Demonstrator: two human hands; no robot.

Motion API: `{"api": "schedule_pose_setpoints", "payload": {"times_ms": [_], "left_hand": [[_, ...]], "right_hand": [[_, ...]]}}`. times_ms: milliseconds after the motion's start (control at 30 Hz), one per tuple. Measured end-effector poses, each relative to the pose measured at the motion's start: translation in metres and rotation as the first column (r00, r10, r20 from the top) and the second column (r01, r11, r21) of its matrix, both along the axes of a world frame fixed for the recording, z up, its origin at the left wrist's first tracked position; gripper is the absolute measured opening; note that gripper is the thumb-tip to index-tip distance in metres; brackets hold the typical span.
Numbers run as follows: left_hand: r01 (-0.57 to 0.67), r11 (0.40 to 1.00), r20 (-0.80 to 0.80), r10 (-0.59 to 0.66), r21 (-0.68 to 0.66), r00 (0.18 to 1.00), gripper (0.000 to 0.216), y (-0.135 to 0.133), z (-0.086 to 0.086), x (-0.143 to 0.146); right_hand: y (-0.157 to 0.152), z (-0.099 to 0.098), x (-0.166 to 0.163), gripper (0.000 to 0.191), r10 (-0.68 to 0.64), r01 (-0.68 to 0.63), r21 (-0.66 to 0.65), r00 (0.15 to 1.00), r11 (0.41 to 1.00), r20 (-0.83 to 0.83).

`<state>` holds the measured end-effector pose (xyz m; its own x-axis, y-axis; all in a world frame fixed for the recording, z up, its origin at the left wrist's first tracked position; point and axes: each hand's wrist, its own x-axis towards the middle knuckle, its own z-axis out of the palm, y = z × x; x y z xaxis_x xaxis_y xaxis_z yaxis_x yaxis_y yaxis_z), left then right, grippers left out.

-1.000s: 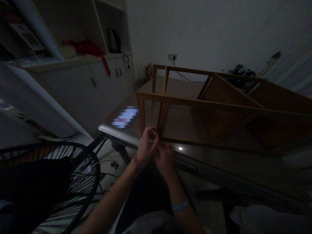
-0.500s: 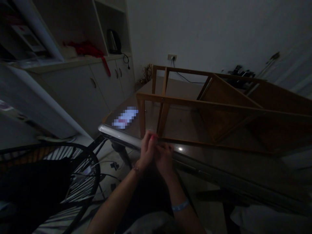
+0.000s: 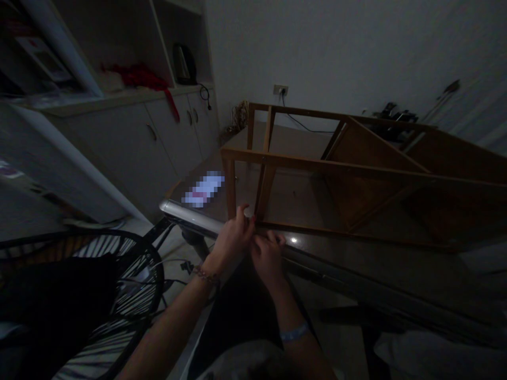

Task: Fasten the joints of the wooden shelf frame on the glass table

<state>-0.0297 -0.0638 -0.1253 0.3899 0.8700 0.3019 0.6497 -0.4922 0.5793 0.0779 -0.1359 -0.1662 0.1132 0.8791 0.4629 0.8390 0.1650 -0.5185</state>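
Note:
A brown wooden shelf frame [image 3: 293,161] lies on its side on the table [image 3: 214,219]. My left hand [image 3: 233,235] is at the near bottom rail, by the frame's left end, its fingers bent and pinched together. Close against it on the right is my right hand [image 3: 268,253], its fingers curled in at the table's front edge. Whatever the fingertips hold is too small and dark to make out. To the left of the frame lies a bright, blurred-out rectangle [image 3: 204,189] on the tabletop.
A black corded chair [image 3: 152,264] with dark cloth on it stands at the left. White cabinets [image 3: 119,140] line the left wall, with a kettle [image 3: 184,64] and red cloth [image 3: 138,78] on the counter. A cable runs from the wall socket [image 3: 281,90] behind the frame.
My left hand has turned, with its wrist shifting left and its forearm lying lower. My right hand has stayed nearly in place. The frame has not visibly moved.

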Motion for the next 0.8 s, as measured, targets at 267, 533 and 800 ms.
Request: {"api": "schedule_pose_setpoints", "payload": {"times_ms": [267, 533, 800], "left_hand": [[-0.005, 0.997, -0.342, 0.030, 0.073, 0.939, 0.032, 0.005, -0.009, -0.016], [0.061, 0.994, -0.336, -0.026, 0.094, 0.942, 0.032, 0.009, -0.018, -0.021], [0.074, 0.975, -0.099, -0.054, 0.211, 0.994, 0.029, 0.005, 0.004, -0.007]], "right_hand": [[0.000, 0.001, -0.001, 0.010, -0.008, 0.008, 0.007, 1.000, 1.000, -0.004], [-0.002, 0.000, -0.002, 0.011, -0.063, 0.064, 0.022, 0.997, 0.998, -0.038], [0.000, -0.003, -0.001, 0.013, -0.064, 0.065, 0.053, 0.998, 0.997, -0.025]]}}
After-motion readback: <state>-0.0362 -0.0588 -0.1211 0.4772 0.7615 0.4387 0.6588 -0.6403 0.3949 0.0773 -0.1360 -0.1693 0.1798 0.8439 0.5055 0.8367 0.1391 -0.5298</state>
